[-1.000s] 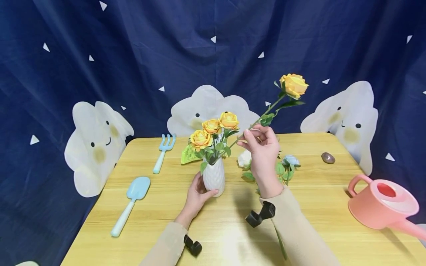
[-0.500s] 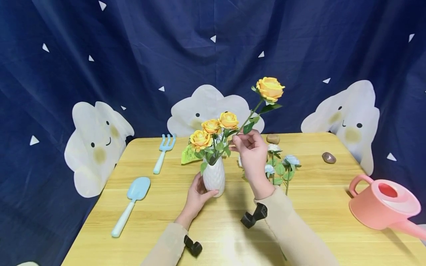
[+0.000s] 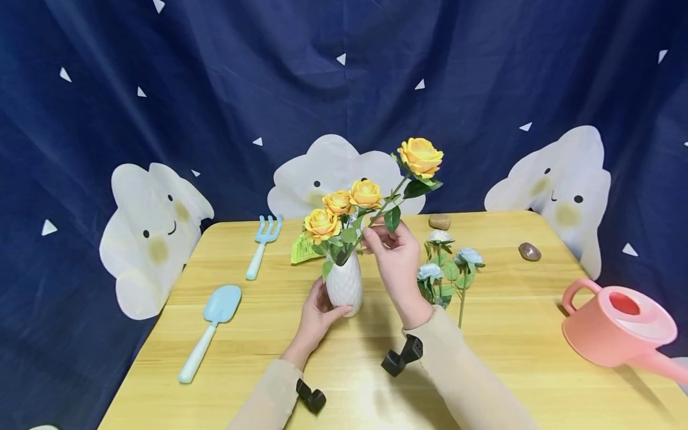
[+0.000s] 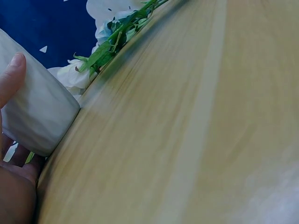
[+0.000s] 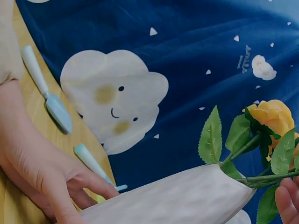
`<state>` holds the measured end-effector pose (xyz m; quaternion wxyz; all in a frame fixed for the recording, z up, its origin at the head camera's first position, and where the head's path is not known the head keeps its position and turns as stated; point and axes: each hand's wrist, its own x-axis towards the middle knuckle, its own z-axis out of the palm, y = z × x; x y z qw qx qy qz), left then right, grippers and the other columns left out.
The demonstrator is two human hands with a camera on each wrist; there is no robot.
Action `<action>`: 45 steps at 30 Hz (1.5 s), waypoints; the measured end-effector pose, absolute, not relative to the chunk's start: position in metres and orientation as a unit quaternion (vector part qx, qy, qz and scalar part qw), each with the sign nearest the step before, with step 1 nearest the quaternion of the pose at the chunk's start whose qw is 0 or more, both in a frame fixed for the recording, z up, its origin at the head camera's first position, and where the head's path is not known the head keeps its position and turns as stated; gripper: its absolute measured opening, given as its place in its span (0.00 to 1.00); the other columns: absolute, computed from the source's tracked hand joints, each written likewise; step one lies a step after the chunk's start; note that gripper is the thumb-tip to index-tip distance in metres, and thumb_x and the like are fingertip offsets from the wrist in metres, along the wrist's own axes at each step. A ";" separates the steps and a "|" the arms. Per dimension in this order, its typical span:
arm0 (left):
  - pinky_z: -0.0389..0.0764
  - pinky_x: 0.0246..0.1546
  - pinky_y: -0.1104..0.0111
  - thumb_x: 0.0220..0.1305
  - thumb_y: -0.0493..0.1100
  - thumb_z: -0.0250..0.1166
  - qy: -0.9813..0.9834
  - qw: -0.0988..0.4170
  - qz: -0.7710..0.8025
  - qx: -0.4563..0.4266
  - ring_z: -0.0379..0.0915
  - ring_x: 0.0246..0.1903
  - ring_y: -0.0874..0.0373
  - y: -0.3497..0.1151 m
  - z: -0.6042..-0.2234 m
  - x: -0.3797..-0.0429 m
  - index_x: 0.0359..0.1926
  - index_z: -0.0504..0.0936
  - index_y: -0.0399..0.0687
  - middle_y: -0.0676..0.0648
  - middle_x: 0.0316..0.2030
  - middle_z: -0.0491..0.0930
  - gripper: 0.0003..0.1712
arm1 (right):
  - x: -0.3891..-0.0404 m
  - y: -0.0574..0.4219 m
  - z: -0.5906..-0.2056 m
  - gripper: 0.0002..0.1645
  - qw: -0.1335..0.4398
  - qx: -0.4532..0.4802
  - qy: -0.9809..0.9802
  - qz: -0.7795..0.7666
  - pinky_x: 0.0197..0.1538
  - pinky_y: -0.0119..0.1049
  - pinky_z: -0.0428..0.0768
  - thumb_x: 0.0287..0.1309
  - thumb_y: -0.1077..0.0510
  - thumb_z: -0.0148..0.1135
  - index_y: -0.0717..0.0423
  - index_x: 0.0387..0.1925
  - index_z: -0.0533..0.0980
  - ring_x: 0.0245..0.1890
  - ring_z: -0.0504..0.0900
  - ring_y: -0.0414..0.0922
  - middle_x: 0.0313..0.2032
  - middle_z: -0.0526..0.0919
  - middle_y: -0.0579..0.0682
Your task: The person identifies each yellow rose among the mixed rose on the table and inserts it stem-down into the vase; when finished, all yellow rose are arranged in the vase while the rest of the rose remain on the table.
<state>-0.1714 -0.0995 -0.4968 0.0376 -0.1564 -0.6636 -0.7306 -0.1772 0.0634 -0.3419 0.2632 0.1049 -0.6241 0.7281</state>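
Observation:
A white textured vase (image 3: 344, 288) stands upright on the table, holding several yellow roses (image 3: 322, 225). Low on its body, my left hand (image 3: 316, 318) grips it, thumb across the front; the left wrist view shows this thumb against the vase wall (image 4: 39, 100). My right hand (image 3: 399, 266) pinches the stem of another yellow rose (image 3: 421, 157) just right of the vase's mouth. That stem slants down left toward the opening, its bloom higher than the others; its lower end is hidden among leaves. In the right wrist view, my right fingertips (image 5: 288, 200) show beside stems at the rim.
Blue and white flowers (image 3: 469, 257) lie right of the vase. A blue hand fork (image 3: 259, 257) and hand trowel (image 3: 215, 316) lie left. A green packet (image 3: 303, 249) sits behind the vase, stones (image 3: 530, 251) at back right, a pink watering can (image 3: 613, 328) at far right.
My right hand has moved left and slightly down with the rose, bringing its stem to the vase's mouth. The pale flowers behind that hand are more exposed. My left hand stays on the vase.

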 end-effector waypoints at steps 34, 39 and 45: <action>0.66 0.59 0.57 0.45 0.26 0.71 -0.666 0.042 -0.729 -0.148 0.65 0.58 0.45 -0.098 -0.497 -0.173 0.63 0.63 0.40 0.36 0.57 0.70 0.43 | -0.170 0.042 -0.357 0.08 0.255 -0.013 -0.409 0.876 0.32 0.35 0.81 0.50 0.69 0.66 0.55 0.28 0.77 0.24 0.80 0.42 0.26 0.78 0.49; 0.66 0.59 0.59 0.45 0.25 0.70 -0.662 0.039 -0.733 -0.149 0.65 0.58 0.46 -0.097 -0.498 -0.172 0.64 0.61 0.38 0.36 0.58 0.69 0.44 | -0.169 0.042 -0.363 0.10 0.245 0.003 -0.418 0.875 0.32 0.35 0.82 0.49 0.71 0.66 0.54 0.26 0.78 0.24 0.80 0.42 0.25 0.80 0.48; 0.68 0.58 0.62 0.44 0.24 0.70 -0.659 0.043 -0.736 -0.149 0.65 0.58 0.47 -0.098 -0.498 -0.172 0.64 0.61 0.38 0.36 0.58 0.69 0.45 | -0.170 0.038 -0.368 0.10 0.248 0.001 -0.426 0.870 0.31 0.33 0.81 0.48 0.72 0.66 0.54 0.26 0.79 0.24 0.80 0.41 0.24 0.80 0.47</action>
